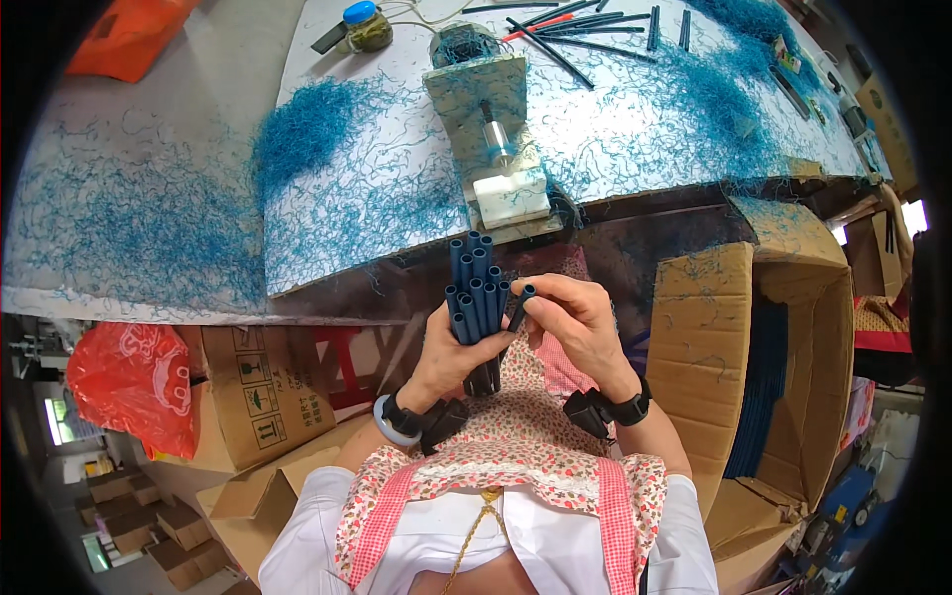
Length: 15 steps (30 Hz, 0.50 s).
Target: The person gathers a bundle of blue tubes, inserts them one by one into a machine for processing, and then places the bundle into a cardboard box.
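Observation:
A bundle of dark blue plastic tubes (477, 283) stands upright in front of my apron, open ends facing up. My left hand (451, 352) wraps round the bundle from the left, thumb across its front. At the bundle's right side, my right hand (575, 319) pinches a single dark blue tube (520, 308) near its top end. That tube tilts a little to the right, away from the others. The lower ends of the bundle are partly hidden by my left hand. Just beyond the tubes, at the table edge, is a small machine (486, 129) with a metal spindle and white block.
Curly blue shavings (312, 129) cover much of the white table (397, 213). Loose tubes (565, 45) and a blue-lidded jar (367, 28) lie at the back. An open cardboard box (702, 347) holding dark tubes stands right; a red plastic bag (134, 387) and carton (260, 397) are left.

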Available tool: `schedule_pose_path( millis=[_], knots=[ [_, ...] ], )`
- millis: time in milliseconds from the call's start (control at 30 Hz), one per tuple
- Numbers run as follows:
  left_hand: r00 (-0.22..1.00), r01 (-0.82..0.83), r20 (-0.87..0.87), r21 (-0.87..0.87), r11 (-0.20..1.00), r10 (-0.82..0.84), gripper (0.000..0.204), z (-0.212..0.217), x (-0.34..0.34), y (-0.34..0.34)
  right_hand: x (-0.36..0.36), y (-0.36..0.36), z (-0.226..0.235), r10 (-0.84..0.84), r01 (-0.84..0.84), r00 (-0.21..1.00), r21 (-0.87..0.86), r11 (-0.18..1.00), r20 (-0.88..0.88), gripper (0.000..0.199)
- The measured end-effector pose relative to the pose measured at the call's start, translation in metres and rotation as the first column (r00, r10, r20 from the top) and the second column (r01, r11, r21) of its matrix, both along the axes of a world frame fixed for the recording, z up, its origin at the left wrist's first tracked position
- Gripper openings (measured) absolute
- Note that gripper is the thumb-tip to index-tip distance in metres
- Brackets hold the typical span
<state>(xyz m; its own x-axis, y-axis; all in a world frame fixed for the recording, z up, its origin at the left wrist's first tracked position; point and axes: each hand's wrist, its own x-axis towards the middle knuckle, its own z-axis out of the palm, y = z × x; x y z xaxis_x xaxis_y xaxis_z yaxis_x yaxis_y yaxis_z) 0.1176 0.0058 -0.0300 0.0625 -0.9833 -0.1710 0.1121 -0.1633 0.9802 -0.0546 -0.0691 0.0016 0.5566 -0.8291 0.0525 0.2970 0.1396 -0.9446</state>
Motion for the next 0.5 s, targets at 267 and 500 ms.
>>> schedule_pose_path(
  millis=[267,500],
  knots=[
    [0.996,0.039,-0.079,-0.013,0.999,-0.04,0.038,0.013,-0.008,-0.006,0.007,0.0,0.0,-0.042,0.036,0.987,-0.041,0.999,-0.155,0.013],
    [0.99,0.125,-0.065,-0.01,0.992,-0.125,0.039,0.012,0.0,-0.01,0.006,-0.004,0.005,0.047,-0.043,0.998,0.119,0.992,-0.033,0.011]
  ],
)
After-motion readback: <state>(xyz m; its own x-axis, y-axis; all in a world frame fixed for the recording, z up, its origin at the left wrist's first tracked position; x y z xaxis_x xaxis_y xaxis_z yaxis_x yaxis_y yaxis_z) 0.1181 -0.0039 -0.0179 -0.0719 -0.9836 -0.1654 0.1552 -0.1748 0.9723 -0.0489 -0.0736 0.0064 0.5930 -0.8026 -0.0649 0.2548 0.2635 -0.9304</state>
